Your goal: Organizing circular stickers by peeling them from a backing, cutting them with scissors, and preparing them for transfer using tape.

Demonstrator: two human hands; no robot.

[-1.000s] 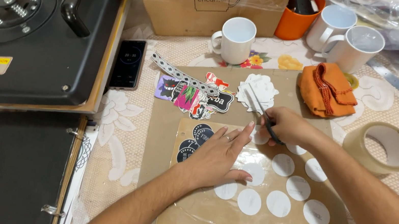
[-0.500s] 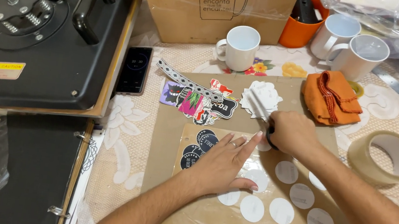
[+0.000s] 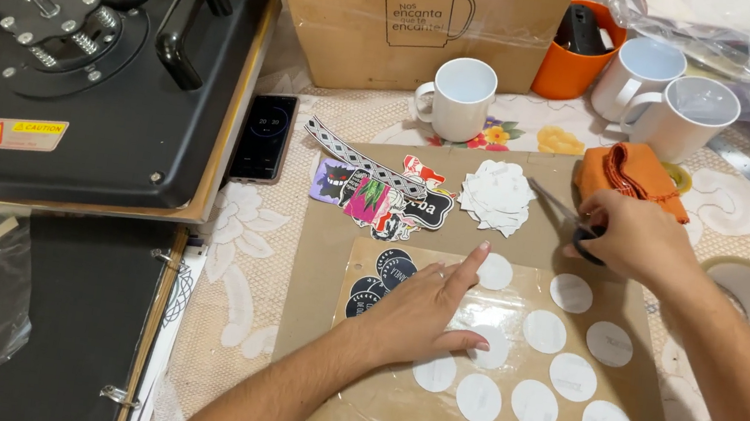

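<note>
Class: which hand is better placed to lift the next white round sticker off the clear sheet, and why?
Probably the left hand: it lies flat among the white round stickers, while the right hand holds scissors.

Hands (image 3: 425,309) over white paper circles (image 3: 544,331)

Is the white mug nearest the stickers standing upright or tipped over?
Upright: the white mug stands on its base, rim up, interior showing empty.

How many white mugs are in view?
3: one mug in front of the cardboard box, two mugs side by side at upper right beside the orange cup. None appear hidden.
</note>
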